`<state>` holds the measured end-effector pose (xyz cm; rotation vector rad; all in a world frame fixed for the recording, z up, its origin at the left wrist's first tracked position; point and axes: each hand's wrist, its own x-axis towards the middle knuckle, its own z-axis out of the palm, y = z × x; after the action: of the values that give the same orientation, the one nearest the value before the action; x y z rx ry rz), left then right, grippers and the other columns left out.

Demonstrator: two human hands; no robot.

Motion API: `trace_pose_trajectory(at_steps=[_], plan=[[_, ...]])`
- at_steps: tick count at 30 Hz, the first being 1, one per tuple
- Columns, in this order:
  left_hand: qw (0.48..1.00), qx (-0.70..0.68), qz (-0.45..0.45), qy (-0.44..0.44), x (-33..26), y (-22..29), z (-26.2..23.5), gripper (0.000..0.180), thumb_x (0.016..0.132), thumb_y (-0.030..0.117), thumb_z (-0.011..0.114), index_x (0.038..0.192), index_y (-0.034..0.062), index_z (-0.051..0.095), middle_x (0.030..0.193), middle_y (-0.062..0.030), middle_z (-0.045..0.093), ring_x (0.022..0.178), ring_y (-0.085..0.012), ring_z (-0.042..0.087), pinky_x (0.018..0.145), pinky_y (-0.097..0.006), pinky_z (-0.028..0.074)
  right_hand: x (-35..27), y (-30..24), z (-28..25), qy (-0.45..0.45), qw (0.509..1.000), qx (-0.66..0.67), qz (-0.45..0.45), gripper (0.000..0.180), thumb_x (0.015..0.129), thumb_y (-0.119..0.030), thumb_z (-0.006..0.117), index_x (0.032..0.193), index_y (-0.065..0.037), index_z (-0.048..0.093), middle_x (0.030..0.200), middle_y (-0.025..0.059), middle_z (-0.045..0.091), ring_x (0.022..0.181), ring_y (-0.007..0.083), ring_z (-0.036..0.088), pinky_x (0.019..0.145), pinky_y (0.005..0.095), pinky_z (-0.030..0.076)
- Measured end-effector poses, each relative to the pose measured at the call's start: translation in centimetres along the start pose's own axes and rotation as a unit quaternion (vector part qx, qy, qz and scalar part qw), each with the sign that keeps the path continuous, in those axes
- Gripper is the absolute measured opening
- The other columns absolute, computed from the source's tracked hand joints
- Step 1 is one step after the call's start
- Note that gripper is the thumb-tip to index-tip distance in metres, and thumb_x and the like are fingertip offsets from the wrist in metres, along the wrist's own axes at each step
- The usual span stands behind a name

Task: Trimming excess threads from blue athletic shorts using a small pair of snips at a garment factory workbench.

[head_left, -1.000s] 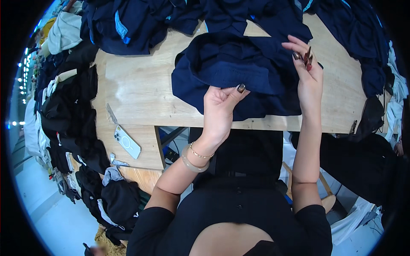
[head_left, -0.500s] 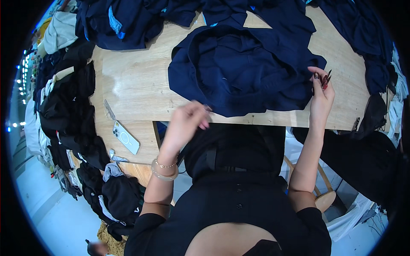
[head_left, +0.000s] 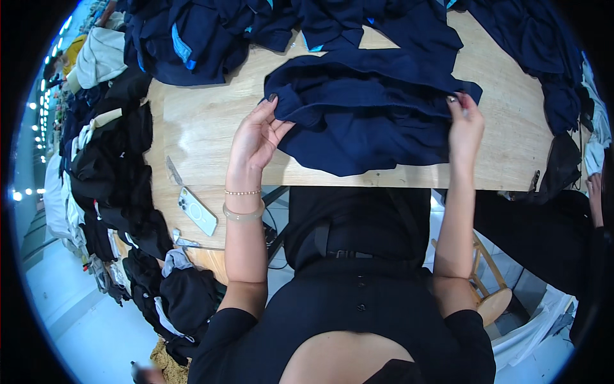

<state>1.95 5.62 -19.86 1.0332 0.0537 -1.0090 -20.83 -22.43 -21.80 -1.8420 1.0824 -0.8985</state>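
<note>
A navy blue garment (head_left: 364, 141) lies on the light wooden table (head_left: 211, 121), its wide banded opening spread between my hands. At the left end of the band, my left hand (head_left: 252, 141) pinches the cloth between thumb and fingers. My right hand (head_left: 467, 131) is closed on the band at the right end. Small dark red shapes show at its fingertips; I cannot tell whether they are only nails. The lower part of the garment hangs in folds toward the table's near edge.
More navy garments (head_left: 192, 48) are heaped along the far side. Black clothes (head_left: 112, 173) pile up at the left. A pale phone (head_left: 197, 210) lies at the table's left, below a small clear piece (head_left: 173, 170). Another person's hand (head_left: 594, 192) shows at the right edge, near a wooden stool (head_left: 492, 304).
My left hand has moved up and left and taken hold of the band. My right hand has shifted slightly inward. The opening is now drawn out wide and flatter.
</note>
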Motion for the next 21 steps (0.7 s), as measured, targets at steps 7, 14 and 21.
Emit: trace_pose_trajectory(at_steps=[7,14,21], plan=[[0.910,-0.406,0.058,-0.056,-1.2,1.3,-0.5,0.025,0.101,0.008,0.040,0.117,-0.0076,0.053,0.122,-0.0207,0.060,0.120,-0.0293,0.056,0.107,-0.042,0.044,3.5,4.2,-5.8,-0.031,0.684,0.616,0.389,0.013,0.097,-0.003,0.047,0.099,-0.004,0.060,0.090,0.0072,0.064,0.088,0.0186,0.062,0.096,0.0419,0.048],[0.925,-0.349,0.125,0.085,-0.9,0.4,3.2,0.034,0.102,0.011,0.035,0.128,-0.0082,0.045,0.134,-0.0216,0.052,0.131,-0.0320,0.045,0.114,-0.046,0.033,4.8,10.0,-3.9,-0.015,0.684,0.594,0.424,0.025,0.098,-0.005,0.040,0.111,0.004,0.060,0.111,0.0154,0.066,0.102,0.0248,0.065,0.093,0.0387,0.052],[0.936,-0.315,0.152,0.048,-0.9,-0.9,4.4,0.032,0.102,0.013,0.038,0.123,-0.0078,0.050,0.132,-0.0202,0.053,0.129,-0.0317,0.047,0.114,-0.046,0.033,4.1,4.2,-0.7,0.050,0.819,0.430,0.376,0.018,0.094,-0.006,0.050,0.108,0.001,0.061,0.108,0.0132,0.065,0.100,0.0249,0.064,0.089,0.0389,0.053]])
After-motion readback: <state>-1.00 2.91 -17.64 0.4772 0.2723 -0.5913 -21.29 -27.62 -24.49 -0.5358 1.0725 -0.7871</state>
